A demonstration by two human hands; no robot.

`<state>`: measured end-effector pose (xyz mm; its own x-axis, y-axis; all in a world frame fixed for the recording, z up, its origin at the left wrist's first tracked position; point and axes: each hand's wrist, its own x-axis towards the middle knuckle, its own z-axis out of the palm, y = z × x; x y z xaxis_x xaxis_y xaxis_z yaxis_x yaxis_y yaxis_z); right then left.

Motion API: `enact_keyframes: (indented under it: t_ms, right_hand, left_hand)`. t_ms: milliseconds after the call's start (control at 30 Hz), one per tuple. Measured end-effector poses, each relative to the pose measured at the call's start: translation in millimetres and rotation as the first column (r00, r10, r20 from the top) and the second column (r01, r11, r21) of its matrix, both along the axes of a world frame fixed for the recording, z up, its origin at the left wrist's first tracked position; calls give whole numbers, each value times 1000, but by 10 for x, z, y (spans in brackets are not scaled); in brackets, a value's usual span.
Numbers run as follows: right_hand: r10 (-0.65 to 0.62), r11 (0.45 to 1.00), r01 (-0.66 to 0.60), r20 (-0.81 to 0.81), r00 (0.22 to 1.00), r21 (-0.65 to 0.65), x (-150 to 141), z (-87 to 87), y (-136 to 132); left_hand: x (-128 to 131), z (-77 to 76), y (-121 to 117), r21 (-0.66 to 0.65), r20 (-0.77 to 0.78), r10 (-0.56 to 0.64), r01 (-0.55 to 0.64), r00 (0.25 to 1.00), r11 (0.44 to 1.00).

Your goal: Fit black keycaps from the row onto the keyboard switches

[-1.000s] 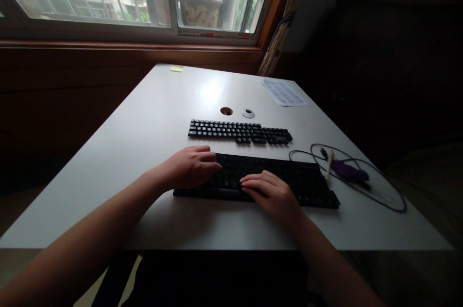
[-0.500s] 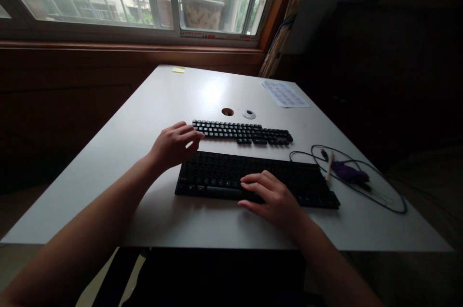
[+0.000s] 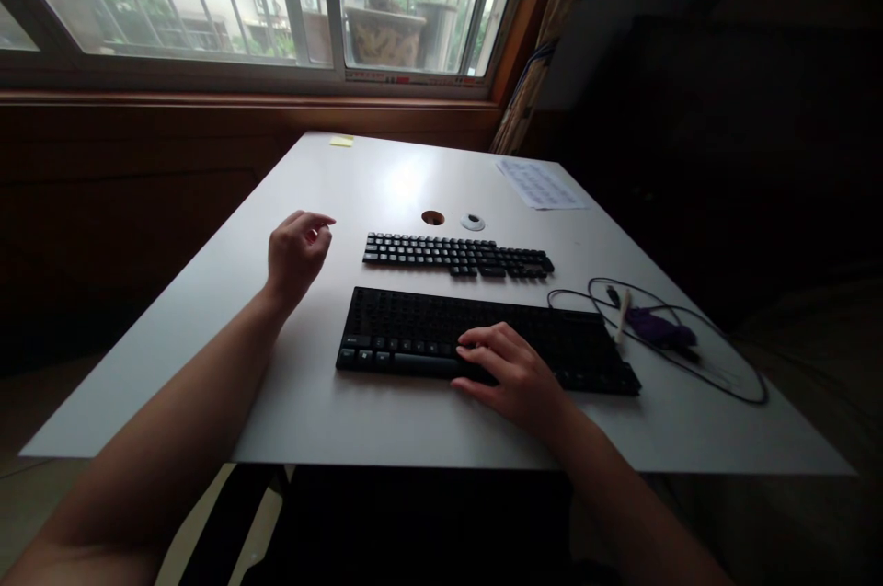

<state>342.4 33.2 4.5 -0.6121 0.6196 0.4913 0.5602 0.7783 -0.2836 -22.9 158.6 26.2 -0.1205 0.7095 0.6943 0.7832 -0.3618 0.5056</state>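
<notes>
A black keyboard (image 3: 407,367) lies on the white table, its upper key area dark and mostly without visible caps. My right hand (image 3: 514,374) rests over its lower middle, fingers stretched out and slightly bent, thumb at the front edge. Behind the keyboard, loose black keycaps (image 3: 431,252) are laid out in rows in a keyboard pattern. To the left of these rows, apart from them, my left hand (image 3: 298,257) hovers over the table with fingers curled and thumb close to the index finger. Whatever may be in that pinch is too small to make out.
A dark cable (image 3: 731,379) loops on the right, around a purple item (image 3: 659,328) and a pale stick (image 3: 623,315). Printed sheets (image 3: 542,184) and a yellow note (image 3: 341,142) lie farther back. A round hole (image 3: 433,218) and a grey ring (image 3: 473,222) sit behind the keycaps.
My left hand has moved left, away from the left end of the keycap rows, uncovering them and the keyboard's upper left corner. My right hand stays on the keyboard.
</notes>
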Motion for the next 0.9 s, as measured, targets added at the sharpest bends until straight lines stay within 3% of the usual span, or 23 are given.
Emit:
enact_keyframes:
  t_ms: [400, 900]
  right_hand:
    - [-50, 997, 47, 49, 998, 53, -14, -80, -33]
    - [-18, 986, 8, 60, 998, 166, -64, -44, -78]
  left_hand:
    - [-167, -190, 184, -34, 44, 71, -69, 997, 997]
    - [-172, -273, 268, -167, 33, 85, -79, 996, 983]
